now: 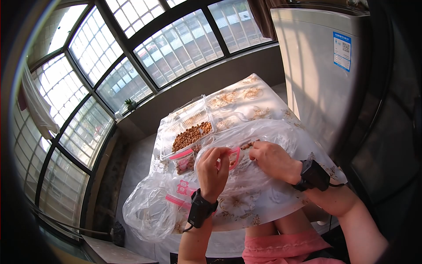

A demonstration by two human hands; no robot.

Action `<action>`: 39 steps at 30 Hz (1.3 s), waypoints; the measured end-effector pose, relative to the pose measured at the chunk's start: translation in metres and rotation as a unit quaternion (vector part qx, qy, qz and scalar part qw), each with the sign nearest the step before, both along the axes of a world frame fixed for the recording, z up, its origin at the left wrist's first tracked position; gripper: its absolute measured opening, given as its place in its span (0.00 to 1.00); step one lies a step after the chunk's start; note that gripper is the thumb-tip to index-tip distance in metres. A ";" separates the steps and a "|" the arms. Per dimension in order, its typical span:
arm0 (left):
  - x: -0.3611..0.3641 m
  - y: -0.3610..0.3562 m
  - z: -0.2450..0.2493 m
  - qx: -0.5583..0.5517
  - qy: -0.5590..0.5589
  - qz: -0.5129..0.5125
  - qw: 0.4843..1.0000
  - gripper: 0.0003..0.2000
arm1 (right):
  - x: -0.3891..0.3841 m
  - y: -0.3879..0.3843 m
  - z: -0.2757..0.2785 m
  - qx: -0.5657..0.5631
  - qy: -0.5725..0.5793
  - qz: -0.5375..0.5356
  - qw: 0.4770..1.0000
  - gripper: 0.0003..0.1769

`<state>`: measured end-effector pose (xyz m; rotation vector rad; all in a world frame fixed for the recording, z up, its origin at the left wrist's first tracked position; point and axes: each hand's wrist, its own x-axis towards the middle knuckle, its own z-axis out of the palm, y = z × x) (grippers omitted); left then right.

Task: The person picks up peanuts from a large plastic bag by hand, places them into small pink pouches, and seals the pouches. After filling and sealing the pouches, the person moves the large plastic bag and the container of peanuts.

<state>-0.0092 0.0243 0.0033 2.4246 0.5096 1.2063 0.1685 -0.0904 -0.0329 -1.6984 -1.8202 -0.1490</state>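
Note:
My left hand (212,170) is closed on the pink-edged rim of a small clear bag (236,159), whose mouth stands partly open. Just right of that rim, my right hand (273,159) has its fingers pressed together beside a few brown nuts (249,145); what it holds, if anything, is hidden. Under both hands spreads a large clear plastic bag (272,132). Behind my left hand, a clear plastic box (211,115) holds many round brown nuts (191,135). A filled pink-edged bag (184,163) sits against the box's near side.
A flower-patterned cloth covers the table (239,94). Crumpled clear plastic (147,211) and a flat bag with a pink bear print (182,187) lie at the near left. A pale cabinet (307,57) with a blue label stands at the right, and barred windows rise behind.

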 end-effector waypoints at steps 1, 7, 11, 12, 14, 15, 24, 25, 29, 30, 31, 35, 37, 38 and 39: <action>0.001 0.000 0.000 0.004 -0.016 -0.003 1.000 0.04 | 0.000 0.000 0.000 0.000 0.000 0.000 1.000 0.07; 0.001 0.000 0.000 0.002 -0.017 -0.006 1.000 0.04 | -0.001 0.001 -0.001 0.020 0.005 0.003 1.000 0.07; -0.002 0.000 0.001 0.000 0.010 0.001 1.000 0.06 | 0.000 0.000 -0.001 0.003 0.002 -0.005 1.000 0.06; -0.002 0.000 0.001 -0.001 0.011 0.001 1.000 0.05 | 0.000 0.000 0.000 0.002 0.008 -0.004 1.000 0.06; -0.002 0.000 0.002 -0.002 0.012 0.001 1.000 0.05 | 0.001 0.001 -0.004 0.020 0.017 0.000 1.000 0.04; -0.002 -0.001 0.002 -0.002 0.012 0.001 1.000 0.05 | 0.001 0.002 -0.005 0.039 0.026 0.004 0.999 0.02; 0.001 -0.002 0.002 0.002 -0.009 -0.008 1.000 0.04 | -0.001 -0.001 0.004 0.025 0.032 -0.007 0.999 0.07; 0.001 -0.002 0.002 -0.001 -0.006 -0.009 1.000 0.03 | -0.002 -0.001 0.003 0.025 0.033 -0.007 0.999 0.07; 0.001 -0.002 0.001 0.001 -0.012 -0.012 1.000 0.03 | -0.002 -0.001 0.004 0.028 0.036 -0.007 0.999 0.06; 0.001 -0.001 0.001 0.002 -0.010 -0.010 1.000 0.03 | -0.002 -0.002 0.004 0.025 0.035 -0.007 0.999 0.06; 0.001 -0.001 0.001 0.003 -0.007 -0.009 1.000 0.03 | -0.001 -0.002 0.004 0.025 0.035 -0.007 0.999 0.06; 0.001 -0.002 0.001 0.006 -0.009 -0.011 1.000 0.03 | -0.001 -0.002 0.003 0.008 0.015 -0.012 1.000 0.06; 0.001 -0.002 0.001 -0.003 -0.004 -0.010 1.000 0.03 | -0.001 -0.002 0.002 0.006 0.012 -0.012 1.000 0.06; 0.001 -0.002 0.002 -0.003 -0.004 -0.010 1.000 0.03 | -0.002 -0.002 0.002 0.009 0.013 -0.012 1.000 0.06; 0.001 -0.002 0.002 -0.001 -0.005 -0.011 1.000 0.03 | -0.002 -0.001 0.002 0.011 0.015 -0.012 1.000 0.06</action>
